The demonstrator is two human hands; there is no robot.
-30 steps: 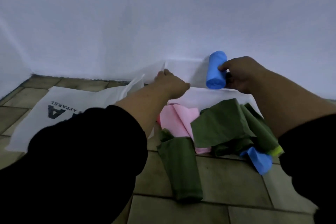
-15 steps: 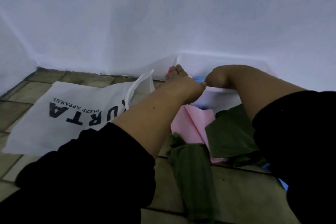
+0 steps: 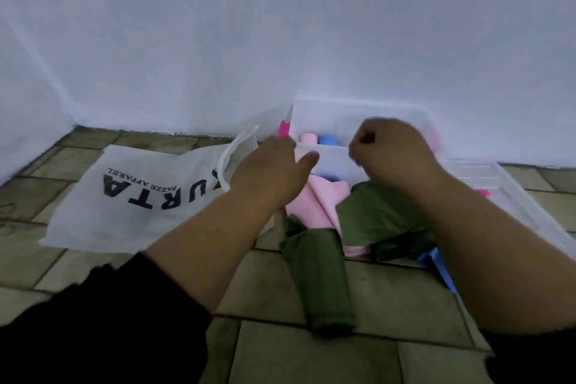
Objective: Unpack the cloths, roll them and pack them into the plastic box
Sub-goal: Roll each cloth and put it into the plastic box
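A clear plastic box [image 3: 330, 121] stands against the white wall. Inside it lie a pink roll [image 3: 307, 138] and a blue roll [image 3: 328, 140]. My left hand [image 3: 274, 171] rests at the box's near rim, fingers loosely curled, holding nothing that I can see. My right hand [image 3: 389, 153] hovers over the box front, closed in a loose fist with nothing in it. On the tiled floor in front lie a flat pink cloth [image 3: 324, 199], a crumpled green cloth [image 3: 377, 218], a long green cloth [image 3: 324, 280] and a blue cloth [image 3: 439, 268].
A white bag [image 3: 124, 196] with black lettering lies flat on the floor at the left. The box's clear lid [image 3: 511, 193] lies at the right with a pink clip. The wall runs close behind the box.
My right hand held a blue roll above the box, lowered it inside, and has come back out with nothing in it. My left hand has stayed at the box's near rim.
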